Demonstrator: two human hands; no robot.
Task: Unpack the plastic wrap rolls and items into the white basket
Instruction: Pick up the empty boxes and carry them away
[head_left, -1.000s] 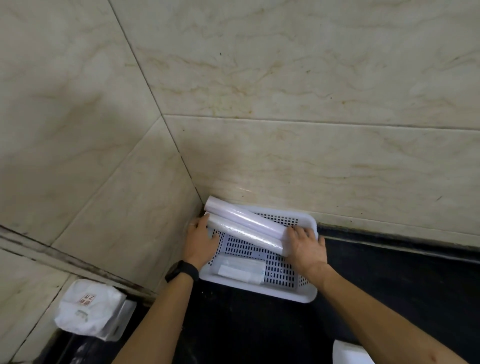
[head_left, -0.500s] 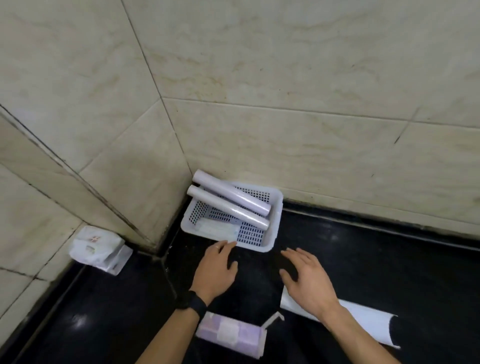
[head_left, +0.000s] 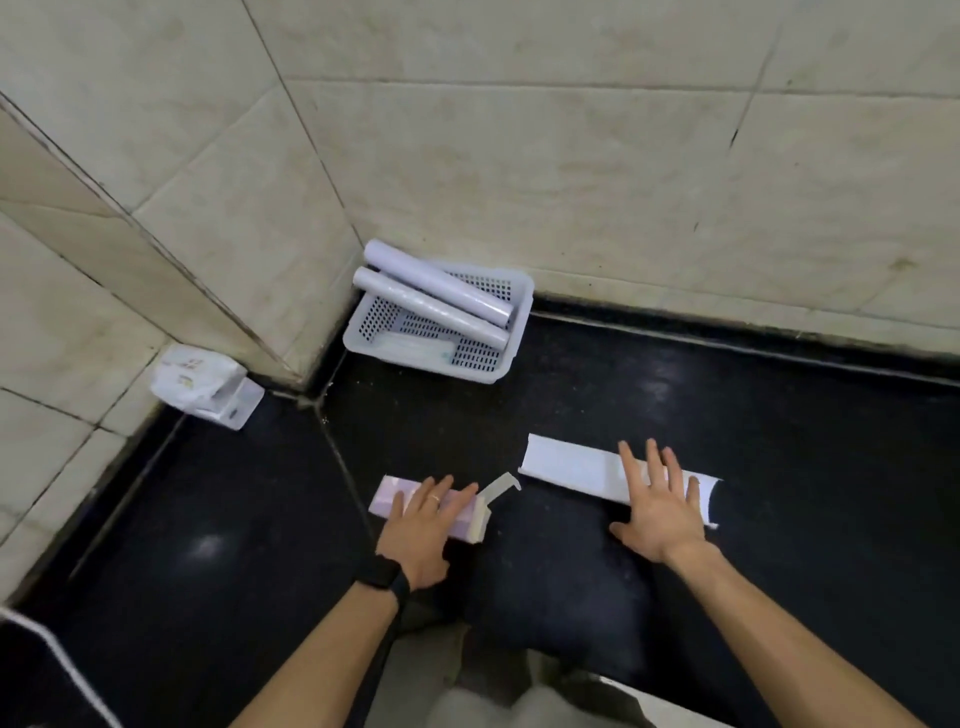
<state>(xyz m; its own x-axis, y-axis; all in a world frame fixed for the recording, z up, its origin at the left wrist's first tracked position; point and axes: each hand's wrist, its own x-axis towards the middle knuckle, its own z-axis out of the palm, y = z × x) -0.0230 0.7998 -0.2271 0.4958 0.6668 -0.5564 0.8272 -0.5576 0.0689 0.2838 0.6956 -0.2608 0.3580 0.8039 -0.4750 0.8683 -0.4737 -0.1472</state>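
Note:
A white perforated basket sits on the black floor in the corner of the tiled walls. Two plastic wrap rolls lie across it side by side, and a flat clear packet rests at its front. My left hand lies flat on a pale purple box whose end flap stands open. My right hand is spread with fingers apart over a white open carton lying on the floor, holding nothing.
A crumpled white plastic package lies against the left wall. Tiled walls close in the left and back sides. The black floor stretches to the right. A white cord runs at the lower left.
Both hands have left the rolls in the basket and drawn back toward me. The left hand now rests on the purple box, the right over the white carton.

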